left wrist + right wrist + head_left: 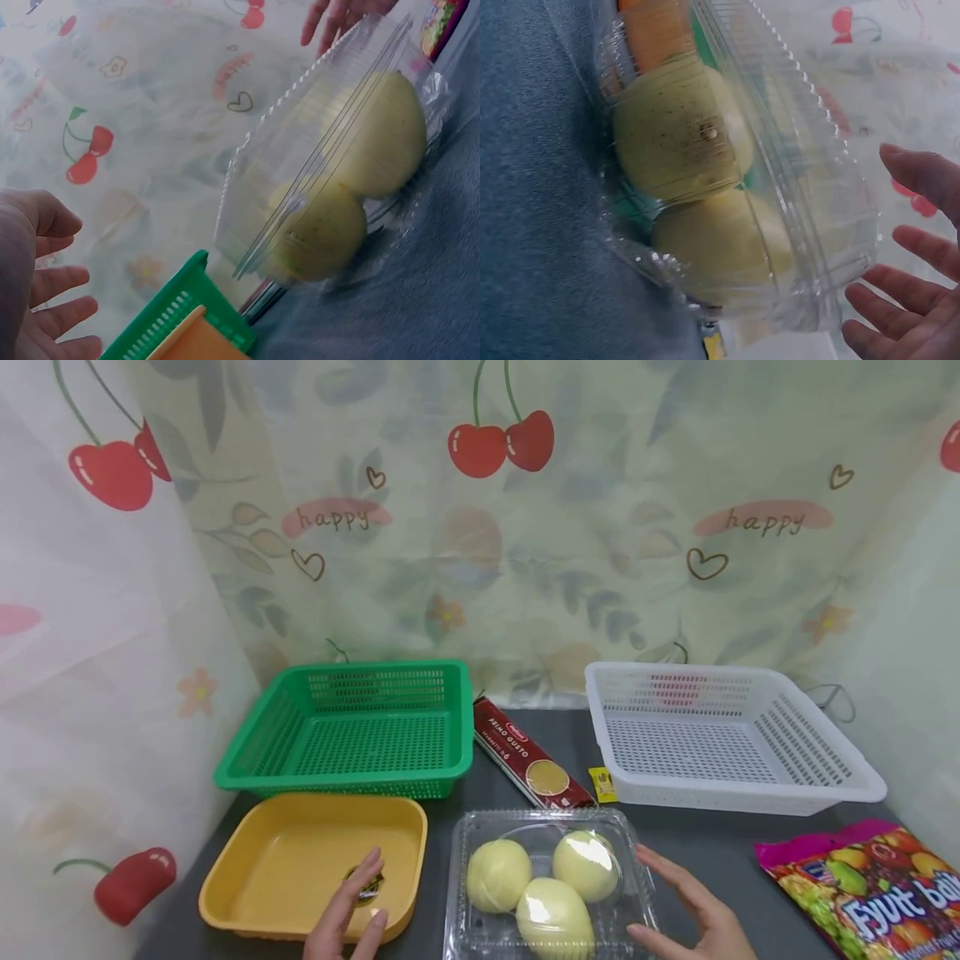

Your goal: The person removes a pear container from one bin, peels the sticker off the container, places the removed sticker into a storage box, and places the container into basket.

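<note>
A clear plastic clamshell box [465, 935] stands closed on the dark table, holding three pale yellow round fruits [556, 917]. In the right wrist view, one fruit [679, 131] has brown specks. My left hand [347, 914] is left of the box, over the right side of a yellow basin [247, 868], fingers spread and nothing held; the left wrist view shows a gap between it and the box. On the other side, my right hand [701, 914] has its fingers extended, fingertips right by the box's edge in the head view. Both hands' wrists are out of frame.
Behind the basin is a green basket [345, 743]; a white basket [720, 785] stands back right. A dark red spaghetti pack [525, 756] lies between them, with a small yellow packet [602, 785] nearby. A colourful candy bag [877, 893] is at right. Patterned curtains [480, 568] enclose the table.
</note>
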The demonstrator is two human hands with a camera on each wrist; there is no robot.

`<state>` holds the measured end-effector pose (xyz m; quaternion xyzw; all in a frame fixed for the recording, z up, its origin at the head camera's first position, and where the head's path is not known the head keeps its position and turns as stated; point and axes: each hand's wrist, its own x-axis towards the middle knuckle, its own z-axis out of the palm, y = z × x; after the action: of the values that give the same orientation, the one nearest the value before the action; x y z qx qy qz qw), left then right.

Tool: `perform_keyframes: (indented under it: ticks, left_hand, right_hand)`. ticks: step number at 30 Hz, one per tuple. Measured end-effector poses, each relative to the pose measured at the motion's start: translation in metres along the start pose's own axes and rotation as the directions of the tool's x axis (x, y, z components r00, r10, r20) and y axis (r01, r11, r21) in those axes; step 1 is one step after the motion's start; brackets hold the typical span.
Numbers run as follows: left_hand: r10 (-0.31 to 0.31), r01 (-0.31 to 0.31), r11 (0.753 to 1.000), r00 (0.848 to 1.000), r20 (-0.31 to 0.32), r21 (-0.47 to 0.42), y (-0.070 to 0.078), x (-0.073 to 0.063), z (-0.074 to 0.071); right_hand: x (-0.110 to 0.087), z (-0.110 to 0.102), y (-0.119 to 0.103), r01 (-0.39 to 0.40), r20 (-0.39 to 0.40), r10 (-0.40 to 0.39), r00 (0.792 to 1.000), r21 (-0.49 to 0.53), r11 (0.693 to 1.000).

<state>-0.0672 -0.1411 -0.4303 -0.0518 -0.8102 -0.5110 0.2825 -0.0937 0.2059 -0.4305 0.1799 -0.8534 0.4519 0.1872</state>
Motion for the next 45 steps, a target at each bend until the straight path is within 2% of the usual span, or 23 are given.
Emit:
perform_keyframes:
  ticks: [2,5,8,10,13,15,17,19,20,21,25,28,31,33,34,36,38,39,40,41,42,43,45]
  left_hand:
    - [-0.022,0.024,0.998,0.999,0.026,-0.065,0.001,-0.001,0.004]
    - [-0.054,0.062,0.990,0.996,0.066,-0.125,0.001,-0.004,0.008]
    - [-0.087,0.100,0.987,0.991,0.106,-0.125,0.002,-0.007,0.012]
    - [-0.112,0.126,0.987,0.985,0.132,-0.104,0.003,-0.009,0.015]
    - [-0.127,0.139,0.989,0.978,0.164,-0.058,0.004,-0.012,0.019]
    - [-0.099,0.106,0.994,0.979,0.181,-0.032,0.004,-0.013,0.022]
    - [-0.057,0.059,0.998,0.981,0.186,-0.008,0.004,-0.014,0.025]
    - [-0.011,0.011,1.000,0.982,0.189,-0.004,0.002,-0.015,0.028]
    - [0.007,-0.005,1.000,0.981,0.192,-0.008,0.001,-0.016,0.029]
    - [0.016,-0.013,1.000,0.980,0.199,-0.014,0.000,-0.017,0.030]
    - [-0.003,0.018,0.998,0.968,0.250,-0.060,-0.005,-0.019,0.034]
    - [-0.025,0.054,0.993,0.962,0.273,-0.102,-0.009,-0.020,0.038]
    - [0.016,0.028,0.987,0.962,0.274,-0.155,-0.014,-0.023,0.042]
    - [0.042,0.023,0.976,0.955,0.294,-0.215,-0.019,-0.024,0.044]
    - [0.049,0.038,0.967,0.943,0.330,-0.252,-0.022,-0.024,0.044]
    - [0.073,0.093,0.931,0.899,0.432,-0.352,-0.030,-0.022,0.043]
    - [0.122,0.153,0.889,0.829,0.546,-0.431,-0.039,-0.017,0.040]
    - [0.149,0.187,0.867,0.787,0.599,-0.462,-0.042,-0.014,0.039]
    - [0.181,0.211,0.848,0.747,0.640,-0.486,-0.046,-0.011,0.037]
    - [0.230,0.206,0.831,0.718,0.656,-0.516,-0.049,-0.009,0.037]
    - [0.266,0.209,0.813,0.696,0.667,-0.543,-0.051,-0.008,0.037]
    - [0.308,0.207,0.789,0.681,0.664,-0.579,-0.052,-0.007,0.038]
    - [0.371,0.210,0.736,0.670,0.643,-0.643,-0.054,-0.007,0.041]
  right_hand:
    - [-0.002,0.001,0.001,-0.097,-0.012,0.097,0.995,-0.008,0.995]
    - [-0.006,0.001,0.002,-0.220,-0.020,0.219,0.975,-0.012,0.976]
    - [-0.011,0.002,0.003,-0.246,-0.024,0.247,0.969,0.039,0.968]
    - [-0.015,0.005,0.006,-0.207,-0.032,0.210,0.977,0.089,0.974]
    - [-0.020,0.010,0.017,-0.071,-0.035,0.078,0.996,0.184,0.980]
    - [-0.021,0.012,0.030,0.110,-0.025,-0.107,0.994,0.298,0.948]
    - [-0.019,0.014,0.044,0.262,-0.002,-0.287,0.958,0.412,0.873]
    - [-0.016,0.016,0.057,0.363,0.031,-0.438,0.899,0.508,0.781]
    - [-0.014,0.017,0.062,0.395,0.042,-0.487,0.873,0.527,0.753]
    - [-0.014,0.018,0.066,0.416,0.052,-0.518,0.854,0.530,0.739]
    - [-0.014,0.018,0.073,0.414,0.111,-0.520,0.847,0.477,0.776]
    - [-0.014,0.017,0.077,0.380,0.174,-0.490,0.854,0.435,0.816]
    - [-0.013,0.016,0.084,0.359,0.227,-0.471,0.853,0.400,0.843]
    - [-0.013,0.016,0.087,0.333,0.252,-0.439,0.862,0.372,0.867]
    - [-0.012,0.017,0.090,0.331,0.256,-0.434,0.864,0.361,0.871]
    - [-0.012,0.018,0.095,0.354,0.255,-0.449,0.856,0.343,0.870]
    - [-0.011,0.020,0.099,0.391,0.250,-0.480,0.841,0.332,0.858]
    - [-0.011,0.021,0.100,0.412,0.244,-0.497,0.833,0.327,0.850]
    - [-0.011,0.021,0.101,0.423,0.243,-0.509,0.826,0.329,0.844]
    - [-0.011,0.021,0.101,0.431,0.246,-0.519,0.819,0.334,0.838]
    - [-0.011,0.021,0.101,0.423,0.251,-0.518,0.817,0.349,0.836]
    - [-0.011,0.020,0.100,0.411,0.260,-0.513,0.818,0.361,0.837]
    - [-0.012,0.017,0.098,0.366,0.278,-0.487,0.828,0.390,0.845]
